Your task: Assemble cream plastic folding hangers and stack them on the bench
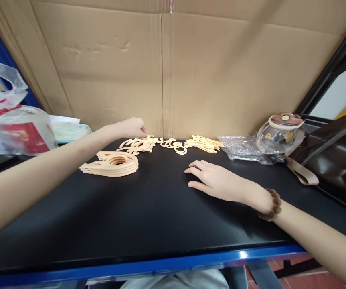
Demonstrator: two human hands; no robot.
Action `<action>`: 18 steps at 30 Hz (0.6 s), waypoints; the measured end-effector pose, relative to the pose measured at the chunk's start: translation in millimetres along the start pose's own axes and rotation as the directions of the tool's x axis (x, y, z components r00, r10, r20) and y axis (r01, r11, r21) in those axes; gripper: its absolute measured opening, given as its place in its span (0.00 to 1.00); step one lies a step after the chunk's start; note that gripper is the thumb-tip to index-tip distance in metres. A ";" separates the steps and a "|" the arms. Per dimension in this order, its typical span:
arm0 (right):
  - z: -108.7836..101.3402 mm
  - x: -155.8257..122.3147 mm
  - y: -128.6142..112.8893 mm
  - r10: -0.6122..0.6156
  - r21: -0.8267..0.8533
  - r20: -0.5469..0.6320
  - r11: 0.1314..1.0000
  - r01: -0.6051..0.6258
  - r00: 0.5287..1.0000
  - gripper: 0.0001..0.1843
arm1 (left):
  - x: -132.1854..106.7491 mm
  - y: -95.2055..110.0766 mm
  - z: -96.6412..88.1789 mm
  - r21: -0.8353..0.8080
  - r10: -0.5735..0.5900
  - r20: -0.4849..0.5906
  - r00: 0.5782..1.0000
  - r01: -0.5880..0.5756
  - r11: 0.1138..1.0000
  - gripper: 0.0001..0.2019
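Observation:
My left hand [130,127] reaches to the back of the table, its fingers curled down over a pile of small curved cream plastic pieces [138,144]. What its fingertips hold, if anything, is hidden. In front of that wrist lies a stack of larger cream curved plastic pieces [112,168]. A few cream hooks [175,146] sit to the right of the pile, then a bundle of thin cream sticks [204,143]. My right hand [216,180] hovers or rests low over the black table with fingers apart and nothing in them.
Upright cardboard [221,72] closes off the back of the black table [148,216]. At right are clear plastic bags [247,148], a clear bottle [281,134] with a strap, and a dark brown bag [335,160]. A white plastic bag [16,124] stands at left.

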State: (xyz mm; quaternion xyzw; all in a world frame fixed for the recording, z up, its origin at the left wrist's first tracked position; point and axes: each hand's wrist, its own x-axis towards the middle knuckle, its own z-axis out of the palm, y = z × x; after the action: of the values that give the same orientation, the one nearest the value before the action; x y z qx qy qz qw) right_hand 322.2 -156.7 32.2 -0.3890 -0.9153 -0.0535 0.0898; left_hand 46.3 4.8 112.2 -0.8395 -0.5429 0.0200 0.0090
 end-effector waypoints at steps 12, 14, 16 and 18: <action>-1.7 0.3 -1.0 0.010 -0.015 0.029 1.000 -0.009 1.000 0.22 | -1.1 4.5 -0.3 -0.128 -0.017 -0.016 1.000 0.015 0.992 0.19; -1.6 0.4 -1.2 0.009 -0.013 0.029 1.000 -0.009 1.000 0.22 | -0.1 13.6 -2.0 -0.165 -0.014 -0.015 1.000 0.011 0.986 0.18; -1.1 0.4 -1.5 0.011 -0.014 0.031 1.000 -0.011 0.999 0.22 | 2.1 27.1 -2.9 -0.199 -0.012 -0.010 1.000 0.009 0.980 0.17; -0.4 0.2 -1.4 0.012 -0.011 0.024 1.000 -0.011 1.000 0.22 | 5.5 42.8 -2.1 -0.230 -0.008 -0.003 1.000 0.007 0.973 0.15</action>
State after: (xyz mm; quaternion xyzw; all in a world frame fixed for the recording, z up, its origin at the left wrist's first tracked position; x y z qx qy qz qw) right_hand 321.1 -157.6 32.6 -0.3954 -0.9137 -0.0534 0.0767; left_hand 87.6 -7.7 112.6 -0.8328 -0.5449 -0.0449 -0.0872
